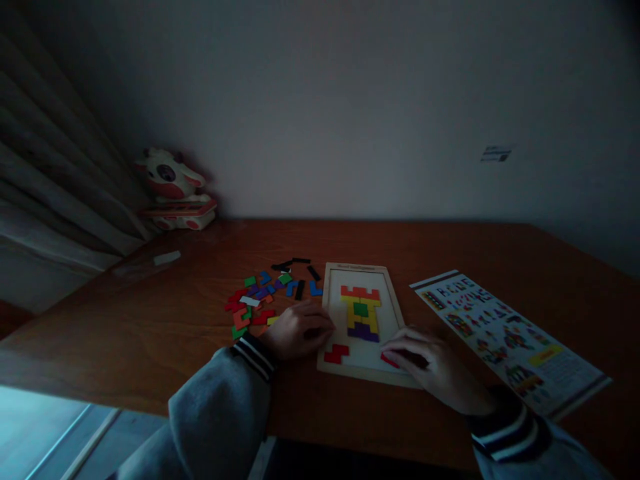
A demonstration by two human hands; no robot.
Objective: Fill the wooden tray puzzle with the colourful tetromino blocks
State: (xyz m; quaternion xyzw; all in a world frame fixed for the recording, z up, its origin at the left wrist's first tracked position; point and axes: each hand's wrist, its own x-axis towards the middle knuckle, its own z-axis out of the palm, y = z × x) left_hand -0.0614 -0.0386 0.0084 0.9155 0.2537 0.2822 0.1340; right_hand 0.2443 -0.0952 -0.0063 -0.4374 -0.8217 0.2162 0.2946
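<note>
Between thumb and fingers of the right hand (431, 361), over the near right part of the tray (354, 376): one red piece (389, 361), narrowly pinched and mostly covered, its full outline hidden; left of that grip, near the tray's near left corner: one red stepped piece (337, 353), lying flat, clear of the fingers; left of the grip and slightly beyond it: the left hand (299, 331), fingers curled at the tray's left rim, whether closed on anything cannot be told; on both wrists: dark cuffs (257, 355) with pale stripes.

Beyond the grip and to its left, on the tray: one tower-like figure of fitted pieces, comprising, from near to far, a purple piece (367, 334), yellow pieces (374, 321) about a green piece (361, 309), and an orange-red notched top (360, 293); right of the grip, on the table (440, 247): one printed sheet (550, 363) of coloured figures, laid aslant; well left of the grip, past the left hand: scattered loose pieces (259, 292), red, orange, green, blue, purple, black and white.

Farther left: one pale strip (167, 258); beyond it, by the wall: one cow-like toy (173, 180); far right, on the wall: one small label (496, 154).
</note>
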